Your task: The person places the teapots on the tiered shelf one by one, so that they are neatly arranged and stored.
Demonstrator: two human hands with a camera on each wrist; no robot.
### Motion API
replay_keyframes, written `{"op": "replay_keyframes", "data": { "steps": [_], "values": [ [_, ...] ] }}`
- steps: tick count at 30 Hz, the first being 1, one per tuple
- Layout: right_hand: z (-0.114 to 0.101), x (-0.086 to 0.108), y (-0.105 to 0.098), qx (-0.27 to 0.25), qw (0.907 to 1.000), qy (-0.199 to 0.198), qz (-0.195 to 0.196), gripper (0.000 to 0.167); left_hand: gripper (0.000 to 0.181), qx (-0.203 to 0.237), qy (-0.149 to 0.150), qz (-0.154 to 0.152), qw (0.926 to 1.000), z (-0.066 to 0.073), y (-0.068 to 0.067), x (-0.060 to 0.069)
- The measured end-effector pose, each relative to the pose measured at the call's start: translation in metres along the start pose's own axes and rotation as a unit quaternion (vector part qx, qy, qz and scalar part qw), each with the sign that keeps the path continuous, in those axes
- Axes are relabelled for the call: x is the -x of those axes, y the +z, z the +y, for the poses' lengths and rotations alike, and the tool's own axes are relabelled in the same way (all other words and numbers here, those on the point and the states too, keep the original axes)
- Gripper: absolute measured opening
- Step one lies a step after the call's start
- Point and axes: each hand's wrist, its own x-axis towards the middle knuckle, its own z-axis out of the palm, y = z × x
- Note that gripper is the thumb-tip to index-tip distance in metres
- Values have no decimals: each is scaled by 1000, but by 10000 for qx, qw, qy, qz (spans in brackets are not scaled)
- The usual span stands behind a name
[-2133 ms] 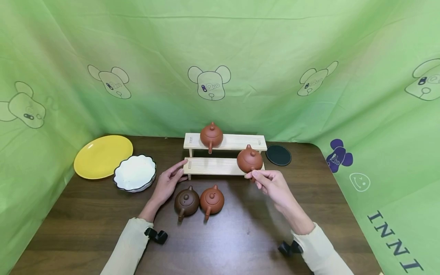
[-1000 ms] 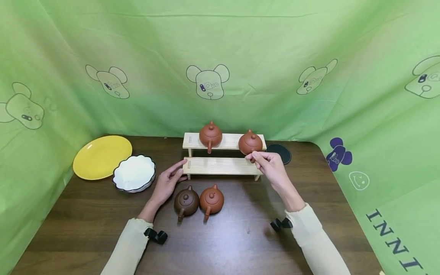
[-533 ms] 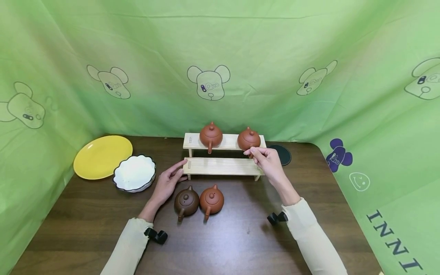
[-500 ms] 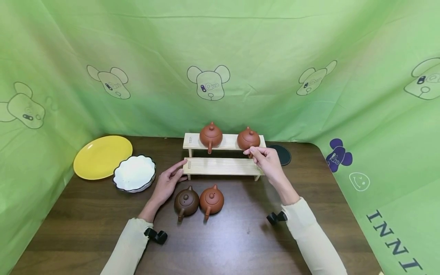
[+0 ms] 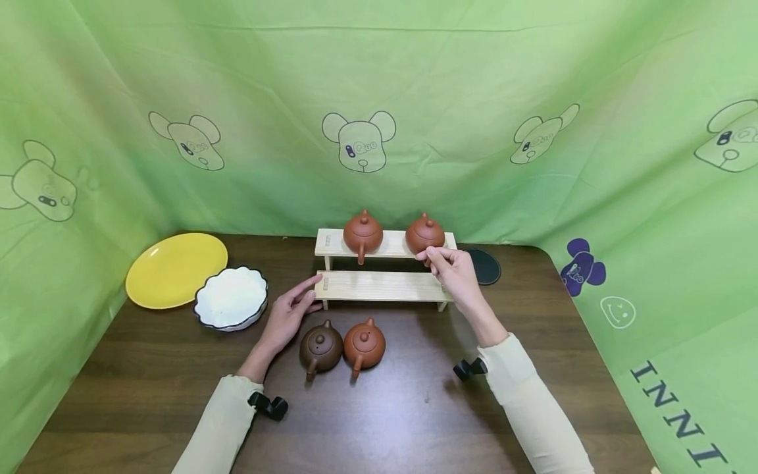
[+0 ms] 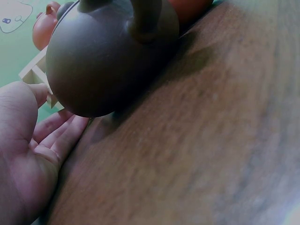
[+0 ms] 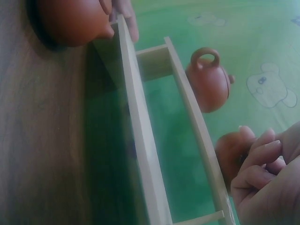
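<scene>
A two-step wooden rack [image 5: 379, 286] stands at the table's back. My right hand [image 5: 458, 276] pinches the handle of a reddish-brown teapot [image 5: 424, 234] at the right end of the upper step; the right wrist view shows curled fingers [image 7: 262, 164] beside that teapot [image 7: 229, 152]. Another reddish teapot [image 5: 363, 234] sits left of it on the same step. My left hand [image 5: 286, 320] touches the left end of the lower step with extended fingers. In front of the rack are a dark brown teapot [image 5: 321, 347], large in the left wrist view [image 6: 103, 61], and an orange-brown teapot [image 5: 364, 345].
A yellow plate [image 5: 174, 270] and a white scalloped bowl [image 5: 231, 298] are at the left. A dark round coaster [image 5: 485, 266] lies right of the rack, partly behind my right hand. Green printed cloth [image 5: 361, 66] surrounds the table's back and sides.
My right hand has carried the pinched teapot from over the lower step back to the upper step, then slightly left. My left hand has stayed at the rack's left end.
</scene>
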Motion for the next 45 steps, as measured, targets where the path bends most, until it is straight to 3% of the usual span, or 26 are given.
{"op": "replay_keyframes", "data": {
  "steps": [9, 25, 40, 45],
  "values": [
    [-1, 3, 7, 51, 9999, -93, 89, 34, 44, 1, -58, 5, 10000, 0, -1, 0],
    [0, 1, 9, -155, 9999, 0, 44, 40, 44, 16, -19, 38, 10000, 0, 0, 0],
    [2, 6, 3, -334, 9979, 118, 539, 34, 44, 26, 49, 11, 10000, 1, 0, 0],
    [1, 10, -1, -401, 9959, 94, 809, 23, 44, 1, 63, 2, 10000, 0, 0, 0]
  ]
}}
